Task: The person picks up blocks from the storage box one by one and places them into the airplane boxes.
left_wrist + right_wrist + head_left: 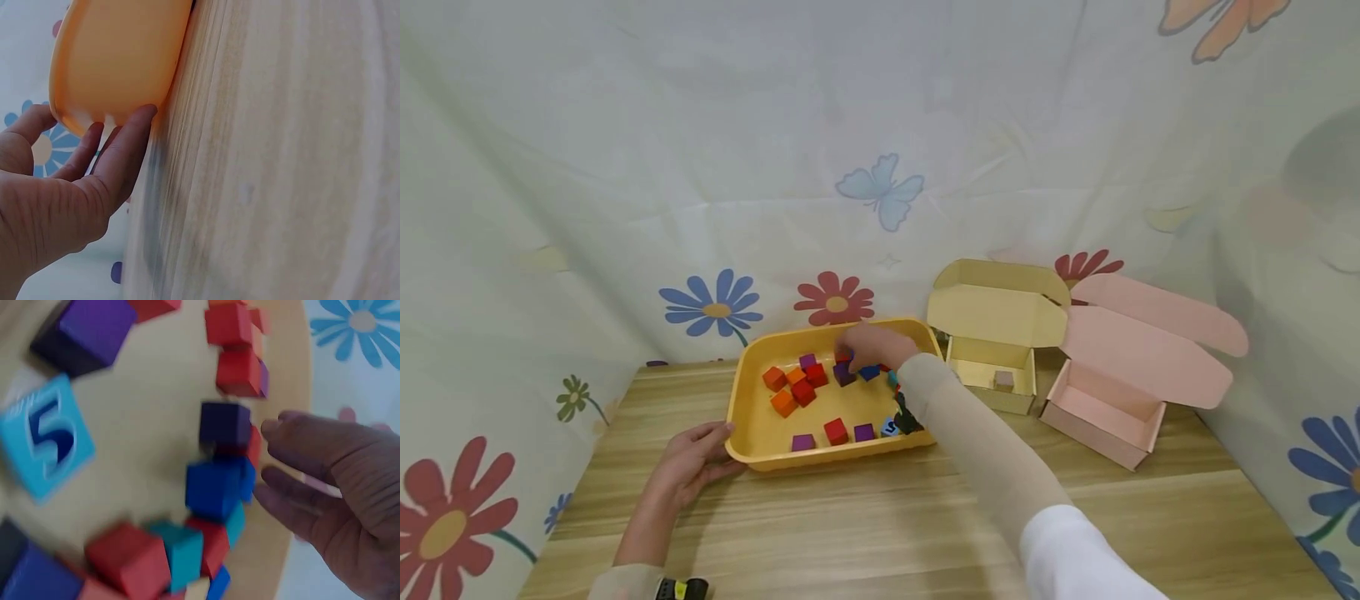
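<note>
Sitting toward the far side of the yellow tray (820, 457), a dark purple cube (225, 425) is among the blocks nearest the right hand (876, 342), whose grip is spread: in the right wrist view its digits stand apart with nothing visible between them. The relation that matters is a short, sideways one: the cube lies just off the fingertips, toward the tray's middle, while the hand reaches over the far wall; cubic, it offers no long axis. Whether a fingertip touches it cannot be told. A blue cube (212, 487) is just beside it, with red and teal blocks close by, and a light blue cube marked 5 (890, 427) lies by the near wall. The tray's own long axis runs left to right in the head view. The left hand (688, 467), farther from the purple cube, touches the tray's near left corner from outside with extended fingers. Rightward on the bench (850, 533) stand a pale yellow box (1011, 402) holding a small block (1003, 381) and an open pink box (1093, 433); behind hangs a flowered curtain (775, 233).
</note>
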A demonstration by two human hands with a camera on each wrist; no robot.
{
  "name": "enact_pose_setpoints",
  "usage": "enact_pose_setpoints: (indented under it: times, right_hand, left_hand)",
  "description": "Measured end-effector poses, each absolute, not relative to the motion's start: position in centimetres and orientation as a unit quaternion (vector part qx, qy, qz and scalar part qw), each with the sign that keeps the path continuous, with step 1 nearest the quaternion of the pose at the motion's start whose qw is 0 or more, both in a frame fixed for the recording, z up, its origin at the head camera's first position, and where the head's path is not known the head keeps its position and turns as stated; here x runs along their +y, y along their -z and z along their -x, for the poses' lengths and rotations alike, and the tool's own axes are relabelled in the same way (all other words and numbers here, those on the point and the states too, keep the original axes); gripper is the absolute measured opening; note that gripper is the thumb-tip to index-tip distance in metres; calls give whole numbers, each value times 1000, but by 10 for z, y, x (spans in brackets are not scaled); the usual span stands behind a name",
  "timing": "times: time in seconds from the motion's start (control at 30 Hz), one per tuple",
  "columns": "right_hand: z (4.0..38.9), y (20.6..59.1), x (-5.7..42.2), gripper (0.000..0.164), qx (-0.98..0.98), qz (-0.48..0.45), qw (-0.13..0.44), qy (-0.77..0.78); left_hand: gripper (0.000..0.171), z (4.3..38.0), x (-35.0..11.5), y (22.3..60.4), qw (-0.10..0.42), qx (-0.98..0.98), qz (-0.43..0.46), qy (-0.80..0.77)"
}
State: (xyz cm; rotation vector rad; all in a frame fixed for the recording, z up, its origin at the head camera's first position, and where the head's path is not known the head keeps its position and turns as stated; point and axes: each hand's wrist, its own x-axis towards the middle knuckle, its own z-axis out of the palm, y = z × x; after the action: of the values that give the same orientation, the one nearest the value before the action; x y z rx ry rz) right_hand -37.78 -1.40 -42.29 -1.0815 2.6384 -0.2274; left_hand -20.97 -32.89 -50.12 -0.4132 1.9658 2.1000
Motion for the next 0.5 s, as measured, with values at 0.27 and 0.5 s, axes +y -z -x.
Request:
enact_pose_setpoints:
  times: [0.27, 0.5]
  right_hand:
    - [371, 435, -33, 28, 931, 327, 138, 82]
    - [370, 444, -47, 5, 932, 335, 119, 66]
  left_hand:
    - [75, 214, -326, 503, 124, 676, 136, -714]
    - [73, 213, -331, 503, 124, 675, 148, -712]
